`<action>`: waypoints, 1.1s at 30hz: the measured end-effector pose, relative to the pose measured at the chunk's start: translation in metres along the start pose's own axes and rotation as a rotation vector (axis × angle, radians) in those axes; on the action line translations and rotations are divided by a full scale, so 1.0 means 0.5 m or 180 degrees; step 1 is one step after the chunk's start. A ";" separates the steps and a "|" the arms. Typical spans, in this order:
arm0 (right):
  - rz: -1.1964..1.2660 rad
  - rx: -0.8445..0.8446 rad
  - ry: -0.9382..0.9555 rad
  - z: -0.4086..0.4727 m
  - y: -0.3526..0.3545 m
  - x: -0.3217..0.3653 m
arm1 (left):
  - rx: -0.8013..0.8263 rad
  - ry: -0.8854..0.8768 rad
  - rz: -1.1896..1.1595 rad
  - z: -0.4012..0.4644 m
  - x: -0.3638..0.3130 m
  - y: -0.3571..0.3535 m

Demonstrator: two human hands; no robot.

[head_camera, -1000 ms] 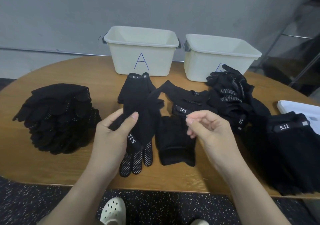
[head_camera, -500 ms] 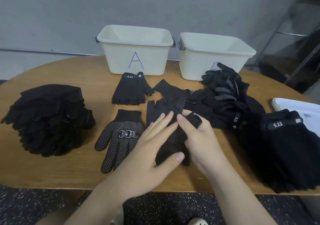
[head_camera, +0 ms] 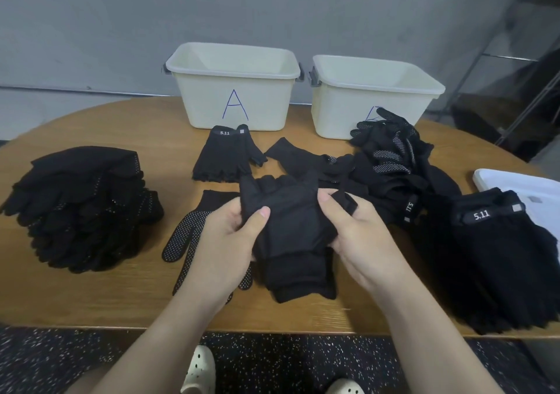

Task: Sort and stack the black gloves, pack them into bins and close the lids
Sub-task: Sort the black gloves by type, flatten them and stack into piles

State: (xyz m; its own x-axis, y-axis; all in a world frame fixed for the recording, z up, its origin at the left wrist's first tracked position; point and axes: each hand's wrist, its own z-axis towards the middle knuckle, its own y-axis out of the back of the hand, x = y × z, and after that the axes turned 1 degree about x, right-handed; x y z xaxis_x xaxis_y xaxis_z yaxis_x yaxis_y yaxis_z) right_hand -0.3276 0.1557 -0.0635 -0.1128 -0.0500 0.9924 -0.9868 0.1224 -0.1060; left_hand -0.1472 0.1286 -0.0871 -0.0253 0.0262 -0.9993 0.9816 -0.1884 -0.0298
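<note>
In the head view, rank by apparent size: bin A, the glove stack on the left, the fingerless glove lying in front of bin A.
1. glove stack and bin A: alike, unranked, since the stack is nearer.
2. fingerless glove: smallest.

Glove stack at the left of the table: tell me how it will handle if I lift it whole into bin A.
The glove stack will probably sag and shed gloves: it is soft knit, heaped loosely, fingers splaying at its edges. It looks light for its bulk. The dotted palms may grip each other a little. Bin A stands open, so two hands under it seem wise.
</note>
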 end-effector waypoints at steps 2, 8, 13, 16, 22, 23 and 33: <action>-0.0395 -0.0087 0.0046 0.001 0.009 -0.001 | -0.0003 -0.0250 0.0393 0.001 0.003 -0.004; -0.0930 0.0102 0.0157 -0.008 0.028 -0.005 | -0.0015 -0.0456 0.1059 0.013 0.025 -0.010; -0.1339 -0.0185 0.0448 0.000 0.044 -0.021 | 0.0074 -0.0404 0.1479 0.016 0.030 -0.013; -0.1317 -0.0267 0.0505 0.002 0.045 -0.021 | 0.0126 -0.0390 0.1576 0.011 0.028 -0.015; -0.1509 -0.0249 0.0506 0.005 0.044 -0.025 | 0.0103 -0.0398 0.1413 -0.002 0.012 -0.007; -0.1512 -0.0243 0.0513 0.004 0.044 -0.025 | 0.0079 -0.0400 0.1427 -0.007 0.007 -0.005; -0.1633 -0.0232 0.0277 -0.003 0.056 -0.025 | -0.0214 -0.0326 0.2115 0.005 0.017 -0.005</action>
State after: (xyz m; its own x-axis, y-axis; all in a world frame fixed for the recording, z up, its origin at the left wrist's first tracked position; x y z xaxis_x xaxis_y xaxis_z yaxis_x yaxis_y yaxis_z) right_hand -0.3536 0.1611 -0.0787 0.3958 -0.0396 0.9175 -0.9017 0.1728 0.3965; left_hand -0.1501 0.1267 -0.0957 0.5735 -0.1680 -0.8018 0.8042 -0.0708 0.5901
